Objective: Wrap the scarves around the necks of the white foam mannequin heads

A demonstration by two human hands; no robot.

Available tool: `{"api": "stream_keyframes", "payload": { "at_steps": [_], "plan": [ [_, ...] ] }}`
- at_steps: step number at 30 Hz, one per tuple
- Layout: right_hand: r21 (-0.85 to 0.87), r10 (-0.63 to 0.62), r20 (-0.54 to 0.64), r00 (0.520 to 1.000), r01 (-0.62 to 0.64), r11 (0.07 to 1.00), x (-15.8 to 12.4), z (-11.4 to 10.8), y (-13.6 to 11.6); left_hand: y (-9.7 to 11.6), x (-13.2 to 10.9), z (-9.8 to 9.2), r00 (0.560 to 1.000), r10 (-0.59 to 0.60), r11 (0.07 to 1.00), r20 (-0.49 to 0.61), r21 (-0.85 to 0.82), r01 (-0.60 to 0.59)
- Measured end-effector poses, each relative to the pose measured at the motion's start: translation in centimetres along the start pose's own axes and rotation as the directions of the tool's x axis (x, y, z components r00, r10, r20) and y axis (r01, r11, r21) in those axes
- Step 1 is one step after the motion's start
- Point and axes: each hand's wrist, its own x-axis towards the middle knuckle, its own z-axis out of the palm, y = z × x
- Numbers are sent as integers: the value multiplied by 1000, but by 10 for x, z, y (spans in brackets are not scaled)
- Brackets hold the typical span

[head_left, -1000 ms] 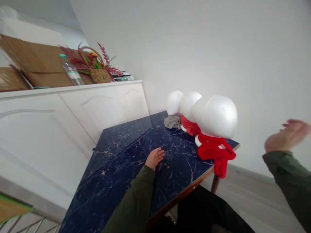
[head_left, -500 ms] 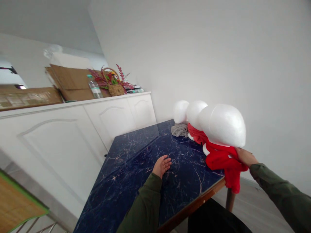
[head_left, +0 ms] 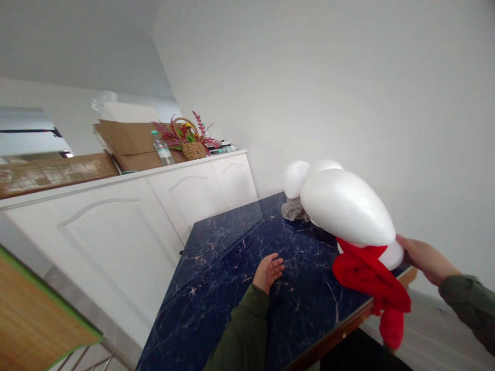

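Note:
My right hand [head_left: 425,256] grips the narrow neck end of a white foam mannequin head [head_left: 348,206], which is tilted over at the right end of the table. A red cloth [head_left: 367,273], like a scarf, is draped at that neck and hangs over the table edge. Behind it stand two more white foam heads, the farthest one [head_left: 296,178] above a crumpled grey cloth [head_left: 294,210]. My left hand [head_left: 268,273] rests on the dark blue marbled table [head_left: 224,247], its fingers loosely stretched out and holding nothing.
A white cabinet [head_left: 116,221] runs along the left. On it are cardboard boxes [head_left: 131,144], a water bottle [head_left: 163,149] and a wicker basket of flowers [head_left: 193,149]. A plain wall rises behind the heads. An orange-brown panel with a green edge [head_left: 34,314] is at lower left.
My right hand has moved from the red cloth to the nearest head's neck end. That head has tipped over, and the red cloth hangs lower. My left hand stays on the table.

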Motion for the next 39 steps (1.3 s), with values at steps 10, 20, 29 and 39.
{"api": "stream_keyframes", "payload": {
  "at_steps": [10,20,29,39],
  "plan": [
    [374,131,380,916,-282,884,-52,80,-39,-4,-2,6,997,49,999,55,12,-50],
    [379,147,609,779,-450,809,-40,251,-64,14,0,-8,888,330,935,-319,-17,-353],
    [294,124,665,736,-411,863,-24,269,-56,-4,14,-15,701,701,427,-132,864,-265],
    [145,179,621,763,-336,931,7,256,-57,45,16,-63,672,330,922,-663,75,-380]
  ]
}}
